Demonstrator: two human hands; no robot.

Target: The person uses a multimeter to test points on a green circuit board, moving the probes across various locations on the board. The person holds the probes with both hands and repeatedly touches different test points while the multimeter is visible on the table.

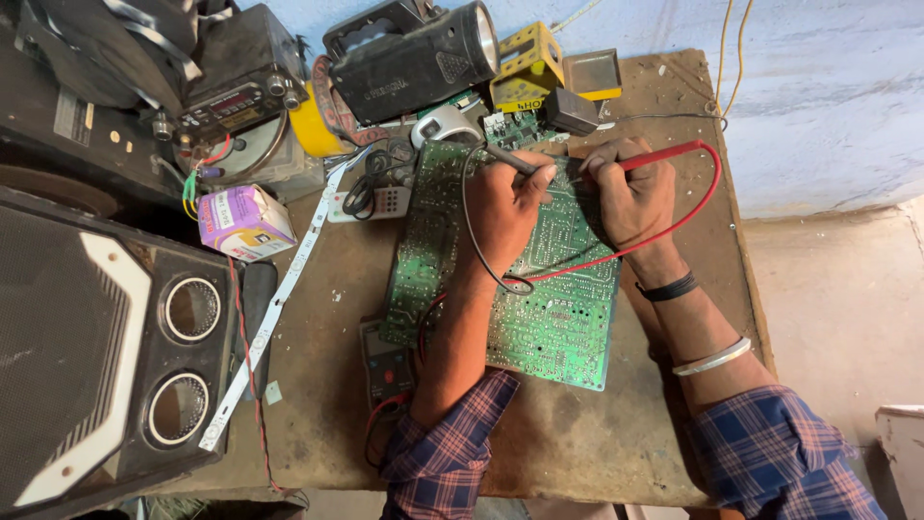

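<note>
**Both probes down on the board**

Head view: I look straight down on my desk (pixel 616 453). The green board (pixel 539 318) lies flat in the middle of it, solder side up as far as I can judge, so that the joints are there to touch. My left hand (pixel 508 207) is closed round the black probe (pixel 510 160), held like a pen, its tip pointing down at the far part of the board. My right hand (pixel 630 193) grips the red probe (pixel 664 152) the same way, fingers curled tight, the tip just beside the black one. Both wrists are bent downward and both forearms come in from the near edge, the left one crossing over the board, which steadies the tips.

The red lead (pixel 674 226) loops out round my right hand and runs back across the board; the black lead (pixel 472 241) curves down beside my left wrist. Both seem to run toward the meter (pixel 385 361), which lies at the board's near left corner, partly under my left forearm, its screen hidden from me.

Further left stand a speaker (pixel 106 356), a small pink box (pixel 245 221) and a white strip (pixel 274 313). A black torch (pixel 414 58) and a yellow tool (pixel 527 63) lie beyond the board.
</note>
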